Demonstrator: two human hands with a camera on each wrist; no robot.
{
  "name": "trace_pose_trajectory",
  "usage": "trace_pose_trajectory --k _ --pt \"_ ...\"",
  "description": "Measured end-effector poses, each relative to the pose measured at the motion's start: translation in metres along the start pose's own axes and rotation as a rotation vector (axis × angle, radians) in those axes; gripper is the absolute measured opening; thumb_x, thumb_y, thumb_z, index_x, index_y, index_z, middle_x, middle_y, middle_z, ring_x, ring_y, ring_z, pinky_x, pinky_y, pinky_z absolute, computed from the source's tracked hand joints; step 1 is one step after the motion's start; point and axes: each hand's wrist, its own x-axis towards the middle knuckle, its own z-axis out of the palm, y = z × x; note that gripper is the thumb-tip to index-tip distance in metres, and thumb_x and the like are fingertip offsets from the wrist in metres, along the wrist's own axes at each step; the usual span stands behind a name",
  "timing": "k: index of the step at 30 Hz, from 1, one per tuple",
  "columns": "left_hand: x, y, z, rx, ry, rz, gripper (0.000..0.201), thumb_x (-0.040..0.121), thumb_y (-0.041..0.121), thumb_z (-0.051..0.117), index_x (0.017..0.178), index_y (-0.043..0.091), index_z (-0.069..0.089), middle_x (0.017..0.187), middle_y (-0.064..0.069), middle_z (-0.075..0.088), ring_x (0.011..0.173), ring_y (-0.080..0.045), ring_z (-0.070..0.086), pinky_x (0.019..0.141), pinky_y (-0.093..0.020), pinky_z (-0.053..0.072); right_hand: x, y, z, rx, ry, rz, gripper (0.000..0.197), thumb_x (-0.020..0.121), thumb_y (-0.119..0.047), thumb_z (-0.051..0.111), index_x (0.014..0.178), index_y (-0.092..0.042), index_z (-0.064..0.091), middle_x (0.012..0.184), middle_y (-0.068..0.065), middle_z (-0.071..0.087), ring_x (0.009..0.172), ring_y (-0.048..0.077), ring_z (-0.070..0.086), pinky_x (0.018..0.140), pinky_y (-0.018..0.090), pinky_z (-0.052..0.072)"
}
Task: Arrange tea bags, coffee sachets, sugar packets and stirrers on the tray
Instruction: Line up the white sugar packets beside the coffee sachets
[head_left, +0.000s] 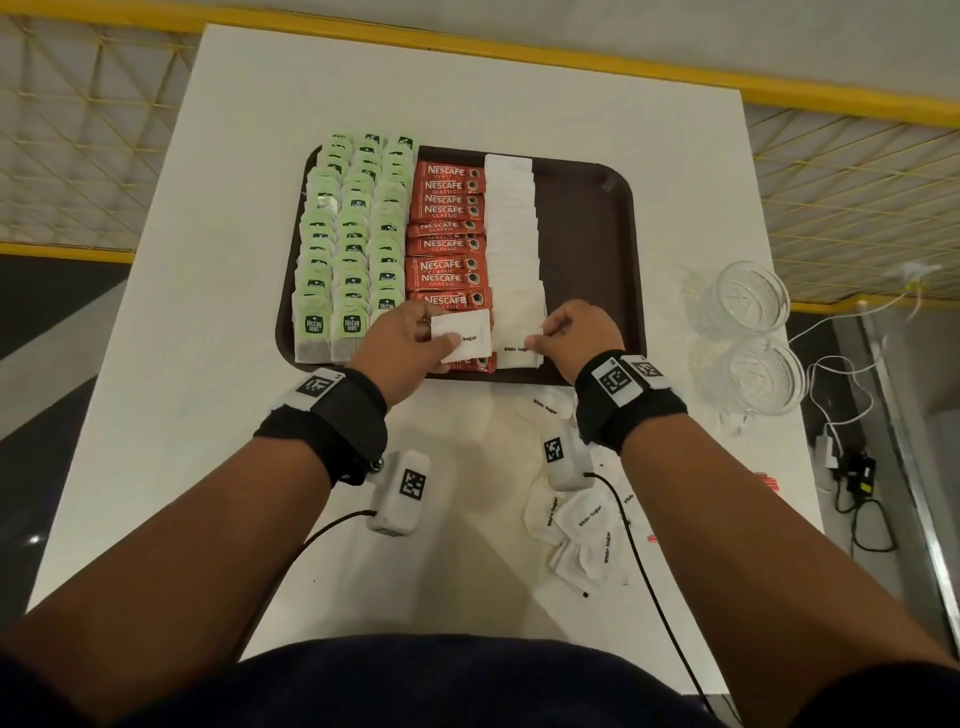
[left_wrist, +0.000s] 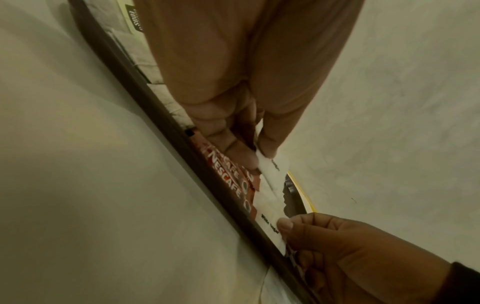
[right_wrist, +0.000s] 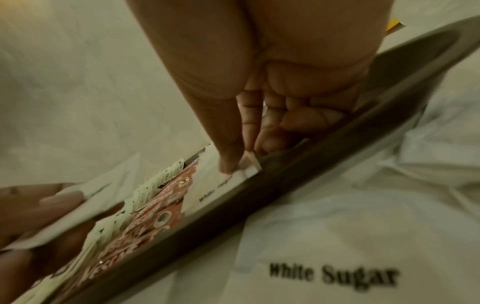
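Tray (head_left: 613, 218) as landmark: tea bags (head_left: 353, 244) at its left, coffee sachets (head_left: 447, 228) mid-left, sugar column (head_left: 514, 234) centre. Left hand (head_left: 400, 332) pinching one sugar packet (head_left: 467, 335) above near sachets; right hand (head_left: 576, 332) pinching nearest column packet (head_left: 511, 351). Loose packets (head_left: 582, 525) off near edge.

Setting: indoor staged workstation, likely a lab or recording space. Evidence: plain white table (head_left: 249, 156); yellow-framed mesh barrier (head_left: 78, 130) at upper left and right; charger cables (head_left: 841, 364) at right edge.
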Motion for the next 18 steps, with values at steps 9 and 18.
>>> trace_pose_trajectory --k 9,18 --pt "-0.007 0.007 0.018 -0.015 -0.072 0.019 0.024 0.089 0.005 0.068 0.111 0.005 0.058 0.112 -0.014 0.068 0.098 -0.022 0.067 0.073 -0.030 0.061 -0.029 -0.016 -0.009 0.278 -0.207 -0.139 0.015 0.086 -0.025 0.073 0.094 -0.015 0.066 0.087 0.005 0.071 0.073 0.011 0.065 0.066 0.023 0.052" --pt "-0.014 0.010 0.012 0.087 0.001 0.054 0.008 0.096 0.020 0.061 0.104 0.022 0.061 0.109 -0.005 0.068 0.098 -0.018 0.068 0.069 -0.026 0.054 -0.017 0.014 -0.012 -0.013 -0.044 -0.086 0.012 0.088 -0.027 0.070 0.093 -0.018 0.064 0.086 -0.004 0.063 0.082 0.012 0.059 0.075 0.026 0.046"
